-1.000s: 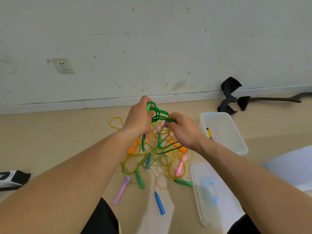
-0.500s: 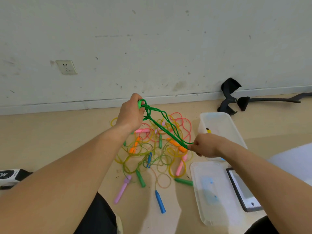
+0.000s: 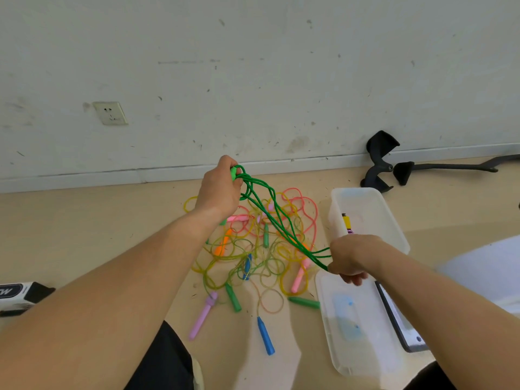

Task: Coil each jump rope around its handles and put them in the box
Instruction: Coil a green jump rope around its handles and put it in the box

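Currently the green jump rope [image 3: 277, 218] runs as a taut bundle of strands on a diagonal. It starts at the left hand [image 3: 221, 191], which is raised over the pile of ropes [image 3: 253, 249] on the floor and closed around the green handles [image 3: 233, 173], and ends at the right hand [image 3: 351, 256], which pinches the far loops. The open box [image 3: 354, 190] stands just beyond the right hand, so that hand is nearer; the coming wrap probably carries the strands up this diagonal toward the handles.

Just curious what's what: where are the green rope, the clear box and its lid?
green rope [image 3: 306, 253], head view, taut strands
box [image 3: 387, 218], head view, right wall
lid [image 3: 374, 319], head view, bare middle
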Available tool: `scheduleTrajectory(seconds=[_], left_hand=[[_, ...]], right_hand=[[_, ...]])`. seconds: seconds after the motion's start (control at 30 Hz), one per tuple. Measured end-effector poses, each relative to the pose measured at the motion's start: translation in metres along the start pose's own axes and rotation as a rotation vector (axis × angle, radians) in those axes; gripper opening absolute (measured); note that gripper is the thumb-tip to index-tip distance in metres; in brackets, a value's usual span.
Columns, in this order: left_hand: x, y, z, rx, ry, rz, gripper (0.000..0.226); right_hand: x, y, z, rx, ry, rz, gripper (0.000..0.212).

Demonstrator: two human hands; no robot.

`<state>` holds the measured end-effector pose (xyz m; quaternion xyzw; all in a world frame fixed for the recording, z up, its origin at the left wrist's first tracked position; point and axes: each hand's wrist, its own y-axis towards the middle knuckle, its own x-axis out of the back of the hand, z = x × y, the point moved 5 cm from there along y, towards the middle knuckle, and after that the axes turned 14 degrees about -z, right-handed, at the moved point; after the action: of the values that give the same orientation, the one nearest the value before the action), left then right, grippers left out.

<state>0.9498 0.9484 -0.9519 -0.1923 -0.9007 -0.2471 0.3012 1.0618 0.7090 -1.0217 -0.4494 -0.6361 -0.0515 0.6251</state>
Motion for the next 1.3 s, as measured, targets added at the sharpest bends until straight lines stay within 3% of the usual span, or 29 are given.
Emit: scheduleTrajectory(seconds=[0.07,0.13,0.3,0.5,0.57,0.67,0.83,1.0,1.07,1.2,1.23,1.3], left_hand=[[-0.003,-0.002,-0.003,0.002,-0.021,0.011,0.020],[-0.006,-0.007,-0.010,-0.005,-0.044,0.031,0.020],[-0.022,-0.028,-0.032,-0.092,-0.096,0.086,0.018],[-0.026,-0.037,-0.043,-0.169,-0.084,0.072,0.021],[-0.023,-0.033,-0.038,-0.162,-0.064,0.054,0.020],[-0.024,-0.031,-0.033,-0.176,-0.027,0.062,0.021],[-0.013,-0.013,-0.018,-0.041,-0.043,-0.006,0.022],[-0.013,-0.010,-0.014,0.042,-0.180,0.062,0.019],[-0.017,-0.013,-0.021,0.010,-0.222,0.116,0.022],[-0.022,-0.025,-0.034,-0.090,-0.238,0.208,0.023],[-0.023,-0.027,-0.037,-0.112,-0.253,0.231,0.024],[-0.025,-0.030,-0.041,-0.146,-0.281,0.267,0.025]], right_hand=[[0.000,0.001,0.006,0.028,0.013,-0.043,0.030],[0.010,0.004,0.014,0.072,0.074,-0.198,0.032],[0.048,0.001,0.049,0.234,0.630,-0.462,0.072],[0.064,0.005,0.062,0.179,0.911,-0.532,0.021],[0.065,0.004,0.063,0.220,0.903,-0.514,0.022],[0.062,0.009,0.060,0.230,0.696,-0.556,0.027],[0.041,0.004,0.055,0.253,0.384,-0.352,0.032],[0.025,0.011,0.050,0.191,0.233,-0.271,0.041],[0.039,0.008,0.042,0.114,0.360,-0.416,0.043],[0.080,-0.008,0.025,0.008,0.770,-0.926,0.029],[0.084,-0.010,0.024,0.038,0.812,-0.981,0.035],[0.085,-0.008,0.025,0.096,0.933,-0.885,0.041]])
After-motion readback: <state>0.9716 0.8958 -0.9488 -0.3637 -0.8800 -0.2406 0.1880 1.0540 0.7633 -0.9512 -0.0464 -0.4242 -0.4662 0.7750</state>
